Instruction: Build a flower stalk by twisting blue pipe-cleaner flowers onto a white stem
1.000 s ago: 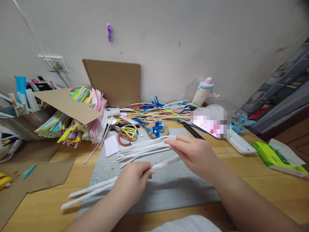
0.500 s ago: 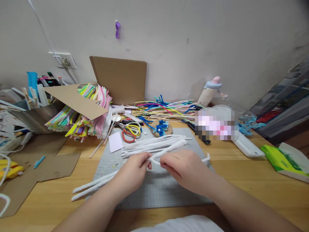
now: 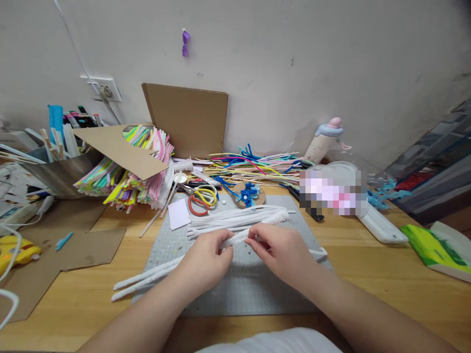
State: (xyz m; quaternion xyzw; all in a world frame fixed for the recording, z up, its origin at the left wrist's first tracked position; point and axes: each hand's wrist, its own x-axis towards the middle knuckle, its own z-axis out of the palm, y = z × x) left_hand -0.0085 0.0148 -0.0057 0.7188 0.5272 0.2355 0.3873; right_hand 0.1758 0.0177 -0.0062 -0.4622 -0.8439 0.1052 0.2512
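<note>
My left hand (image 3: 209, 255) is closed on white pipe cleaners (image 3: 240, 238), thumb and fingers pinching them above the grey cutting mat (image 3: 253, 294). Close by on the right, my right hand (image 3: 289, 249) pinches the same white strands with its fingertips. Two long fuzzy ends stick out to the left past my left wrist, and one tip shows beyond my right hand. Just behind the hands lies a row of loose white pipe cleaners (image 3: 221, 220). How the held strands are twisted together is partly hidden by the fingers.
Scissors (image 3: 202, 198), a white card (image 3: 178, 214) and a blue pipe-cleaner flower (image 3: 249, 194) on a round disc lie behind. Coloured pipe cleaners (image 3: 138, 189) are heaped at left. A bottle (image 3: 320, 142) and a yellow-green packet (image 3: 434, 250) stand at right.
The open loop between my hands has closed up, and the strands now lie together. My right fingers have shifted along them. The whole view has moved slightly.
</note>
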